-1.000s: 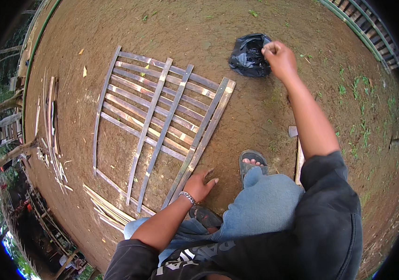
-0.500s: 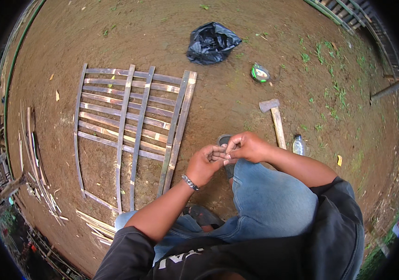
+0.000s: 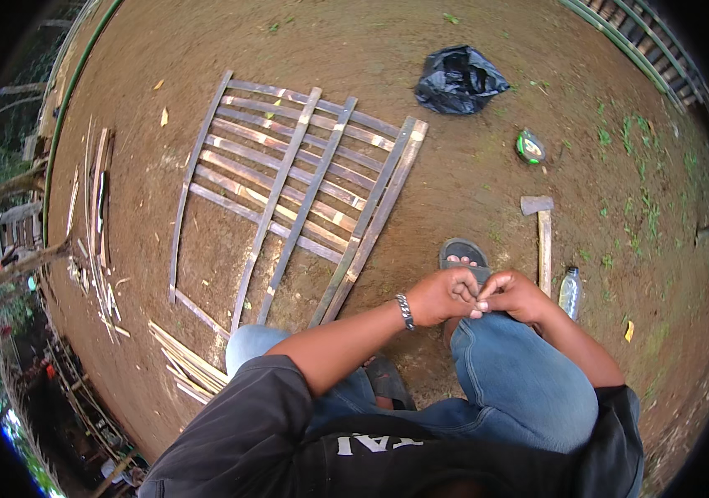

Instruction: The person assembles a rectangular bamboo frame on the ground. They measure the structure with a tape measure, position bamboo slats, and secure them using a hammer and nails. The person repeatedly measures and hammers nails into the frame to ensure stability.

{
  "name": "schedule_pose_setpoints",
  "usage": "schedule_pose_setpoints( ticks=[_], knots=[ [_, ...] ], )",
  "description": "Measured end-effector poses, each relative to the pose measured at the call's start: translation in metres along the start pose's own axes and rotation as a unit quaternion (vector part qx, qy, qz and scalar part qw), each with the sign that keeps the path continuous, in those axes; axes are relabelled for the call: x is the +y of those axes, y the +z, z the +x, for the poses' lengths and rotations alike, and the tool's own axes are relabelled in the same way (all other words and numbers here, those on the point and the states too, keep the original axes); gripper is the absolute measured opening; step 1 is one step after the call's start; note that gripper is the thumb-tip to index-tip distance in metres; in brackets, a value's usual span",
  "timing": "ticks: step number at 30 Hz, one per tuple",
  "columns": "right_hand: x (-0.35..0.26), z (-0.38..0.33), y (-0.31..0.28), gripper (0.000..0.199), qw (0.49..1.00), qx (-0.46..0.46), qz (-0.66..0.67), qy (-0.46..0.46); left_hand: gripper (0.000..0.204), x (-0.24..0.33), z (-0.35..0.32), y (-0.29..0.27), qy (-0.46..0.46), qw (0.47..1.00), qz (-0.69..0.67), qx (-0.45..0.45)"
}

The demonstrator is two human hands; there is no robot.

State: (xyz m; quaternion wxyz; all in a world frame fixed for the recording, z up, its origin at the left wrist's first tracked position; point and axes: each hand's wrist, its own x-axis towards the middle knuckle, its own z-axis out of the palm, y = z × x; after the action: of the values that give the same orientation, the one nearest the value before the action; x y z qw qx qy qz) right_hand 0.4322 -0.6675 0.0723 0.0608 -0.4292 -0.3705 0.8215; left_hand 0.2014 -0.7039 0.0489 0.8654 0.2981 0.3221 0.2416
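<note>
My left hand [image 3: 442, 297], with a chain bracelet [image 3: 405, 312] at the wrist, has its fingers curled in. It meets my right hand [image 3: 514, 295], whose thumb and forefinger are pinched together. Both hands are joined at the fingertips above my bent knee [image 3: 520, 365]; anything between them is too small or hidden to make out. Left of my hands lies a lattice of split bamboo slats [image 3: 288, 162], its crosswise strips fixed to several long ones. To the right rests a wooden-handled tool [image 3: 545, 249] with a metal head, a hatchet or a hammer.
A clear plastic bottle [image 3: 570, 292] lies by the handle. Farther off are a green-and-black tape measure [image 3: 530, 147] and a black plastic bag [image 3: 460, 80]. Loose bamboo strips lie at the left [image 3: 102, 207] and near my leg [image 3: 188, 361]. My sandalled foot [image 3: 464, 254] is beyond my hands.
My view has swung, so the lattice, bag and tools appear farther right. My hands remain together over the knee, and the left fingers look more curled than before.
</note>
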Motion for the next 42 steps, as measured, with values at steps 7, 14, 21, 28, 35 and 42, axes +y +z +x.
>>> schedule_pose_setpoints(
  ticks=[7,14,21,28,35,42],
  knots=[
    [0.036,0.006,-0.033,0.035,0.969,0.243,-0.043,-0.015,0.02,-0.032,-0.008,-0.003,0.004,0.991,0.06,0.117],
    [0.127,-0.027,-0.094,0.069,0.736,0.463,-0.492,0.028,0.015,-0.048,-0.019,-0.03,0.012,0.944,0.131,0.303],
    [0.165,-0.037,-0.112,0.066,0.731,0.488,-0.465,0.105,0.025,-0.032,-0.037,-0.046,0.025,0.901,0.213,0.378],
    [0.166,-0.023,-0.116,0.061,0.721,0.492,-0.463,0.151,0.023,-0.027,-0.043,-0.036,0.004,0.9,0.212,0.38],
    [0.17,-0.032,-0.127,0.065,0.698,0.49,-0.503,0.137,0.023,-0.05,-0.042,-0.039,0.01,0.883,0.274,0.381],
    [0.154,-0.035,-0.125,0.063,0.723,0.475,-0.481,0.143,0.02,-0.037,-0.018,-0.082,0.062,0.847,0.295,0.438]
  ],
)
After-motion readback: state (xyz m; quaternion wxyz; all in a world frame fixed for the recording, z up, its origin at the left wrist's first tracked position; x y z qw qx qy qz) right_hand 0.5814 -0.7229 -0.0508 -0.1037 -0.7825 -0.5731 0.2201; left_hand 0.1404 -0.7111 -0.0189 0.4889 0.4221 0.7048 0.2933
